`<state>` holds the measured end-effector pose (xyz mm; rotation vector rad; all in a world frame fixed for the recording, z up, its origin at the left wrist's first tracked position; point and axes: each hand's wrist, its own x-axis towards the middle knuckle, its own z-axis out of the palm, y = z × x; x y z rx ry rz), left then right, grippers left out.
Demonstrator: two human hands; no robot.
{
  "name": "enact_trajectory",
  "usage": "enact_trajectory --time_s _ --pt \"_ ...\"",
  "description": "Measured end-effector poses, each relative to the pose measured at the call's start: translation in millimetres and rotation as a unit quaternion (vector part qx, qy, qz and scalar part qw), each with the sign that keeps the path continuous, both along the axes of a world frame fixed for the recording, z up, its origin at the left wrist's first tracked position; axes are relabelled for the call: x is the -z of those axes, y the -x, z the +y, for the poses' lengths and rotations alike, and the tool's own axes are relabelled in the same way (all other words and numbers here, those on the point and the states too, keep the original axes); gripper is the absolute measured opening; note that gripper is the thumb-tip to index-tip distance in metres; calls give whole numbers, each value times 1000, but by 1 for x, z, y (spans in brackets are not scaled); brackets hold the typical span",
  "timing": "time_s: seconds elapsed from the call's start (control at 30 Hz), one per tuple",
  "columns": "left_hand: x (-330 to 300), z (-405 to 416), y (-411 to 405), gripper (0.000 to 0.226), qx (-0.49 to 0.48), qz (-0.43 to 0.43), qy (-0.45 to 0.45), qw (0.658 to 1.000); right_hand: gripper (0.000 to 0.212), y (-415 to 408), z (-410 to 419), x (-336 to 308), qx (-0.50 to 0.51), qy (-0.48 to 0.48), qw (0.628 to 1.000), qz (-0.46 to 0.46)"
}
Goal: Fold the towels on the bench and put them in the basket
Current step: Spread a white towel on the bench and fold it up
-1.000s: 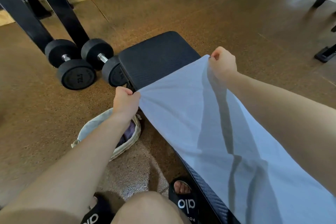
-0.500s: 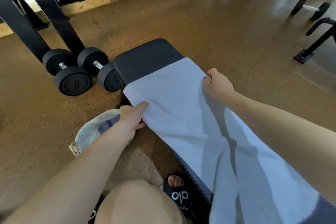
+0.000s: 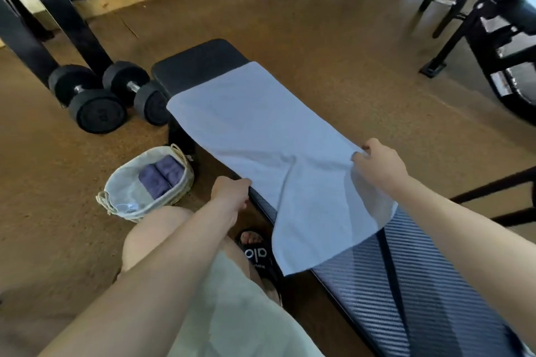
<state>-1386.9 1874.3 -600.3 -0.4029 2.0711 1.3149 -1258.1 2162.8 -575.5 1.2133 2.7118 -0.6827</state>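
A: Starting with the bench (image 3: 406,284). It is running from near right to the far middle, its dark padded top showing at both ends. What is lying on it?

B: One pale blue towel (image 3: 261,136), spread lengthwise. Its far end is lying flat and square across the pad; its near end is hanging off the left edge of the bench, one corner drooping toward the floor. No fold is showing in it yet, so I am judging it as just laid out.

A: And the basket (image 3: 116,191)?

B: It is sitting on the floor just beside the bench's left side, near the person's knee. Two dark blue folded towels (image 3: 161,175) are lying side by side in it already. So part of the job is reading as done. No other loose towels are showing on the bench, though its near end is running out of view.

A: Hands?

B: The right hand (image 3: 380,166) is pinching the towel's right edge, lifting it slightly so the cloth is creasing there. The left hand (image 3: 230,194) is curling over the left edge where the towel meets the side of the bench, gripping it.

A: What is remaining?

B: Folding this towel, probably near end over far, then halving again, and placing it beside the two in the basket.
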Motion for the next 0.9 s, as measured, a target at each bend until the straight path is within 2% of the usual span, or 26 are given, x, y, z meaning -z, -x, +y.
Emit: enact_trajectory --time_s 0.07,0.17,0.23,0.37,0.57,0.73,0.9 --pt "1 3 -9 42 9 1 0 1000 28 -14 3 2 -2 -33 999 15" --pt "-1 8 -23 68 35 20 27 999 29 -23 2 2 -21 -77 996 26" --pt "-4 12 -32 74 60 45 59 995 29 -25 -1 3 -29 -83 996 22" --pt "-11 14 -38 61 99 66 106 987 23 -26 -2 1 -29 -103 994 36" --pt "-11 5 -39 16 35 -6 40 999 26 -28 21 -5 2 -98 995 -16" --pt "-14 -7 -48 24 -20 -103 -24 994 41 -42 33 8 43 -34 998 -26" --pt "-21 -7 -59 31 35 -133 -22 990 45 -54 30 10 37 -60 998 -2"
